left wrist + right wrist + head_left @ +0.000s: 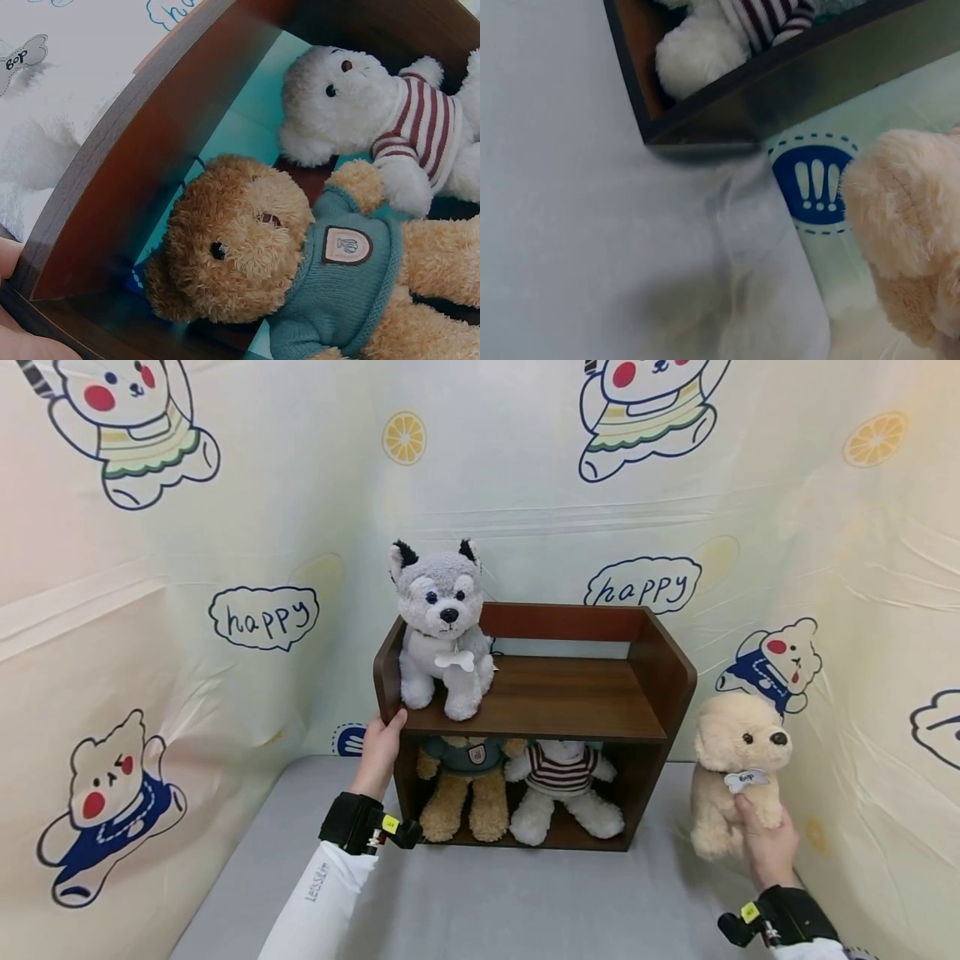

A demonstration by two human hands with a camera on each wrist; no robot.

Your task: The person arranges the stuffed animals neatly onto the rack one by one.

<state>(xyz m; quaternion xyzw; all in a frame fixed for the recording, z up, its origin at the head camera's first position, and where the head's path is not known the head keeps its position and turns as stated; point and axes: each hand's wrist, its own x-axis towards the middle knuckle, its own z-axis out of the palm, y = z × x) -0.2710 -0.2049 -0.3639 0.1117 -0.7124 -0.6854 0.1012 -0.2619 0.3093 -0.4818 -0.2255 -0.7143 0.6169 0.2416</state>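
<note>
My right hand [768, 843] grips a cream plush dog [731, 802] by its lower front, to the right of a dark brown two-tier shelf [570, 693]. The dog wears a bone-shaped tag, and part of its fur shows in the right wrist view. My left hand [381, 747] holds the shelf's left side panel near the upper board, its thumb at the front edge. A grey plush husky [446, 635] sits on the left of the top tier. In the lower tier sit a tan teddy bear [232, 240] in a green sweater and a white plush [345, 105] in a striped shirt.
The shelf stands on a grey cloth-covered table [525, 902]. Behind and at both sides hangs a pale printed curtain [487, 485] with cartoon bears and orange slices. The shelf's right side panel [663, 677] rises between the top tier and the cream dog.
</note>
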